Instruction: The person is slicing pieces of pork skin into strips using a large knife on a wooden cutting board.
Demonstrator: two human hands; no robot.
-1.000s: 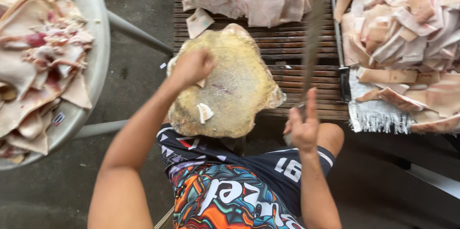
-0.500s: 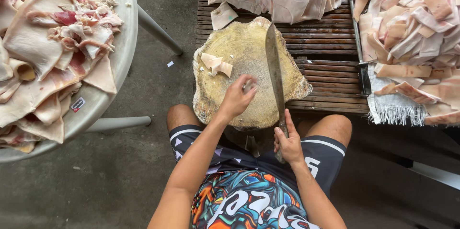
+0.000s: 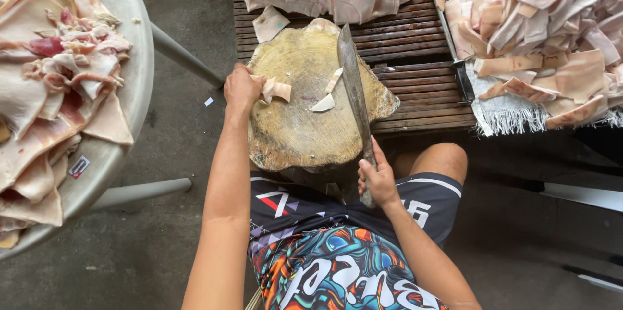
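Left hand (image 3: 241, 89) grips a skin piece (image 3: 278, 90) at the chopping block's (image 3: 298, 135) left edge; right hand (image 3: 376, 180) holds the cleaver (image 3: 354, 92), blade lengthwise right of that piece.

Both arms are bare to the shoulder, the left hand (image 3: 241, 89) and right hand (image 3: 378, 181) ungloved, with no rings or watch. The person wears black shorts (image 3: 415, 203) with white stripes and a vividly multicoloured patterned shirt (image 3: 331, 264)
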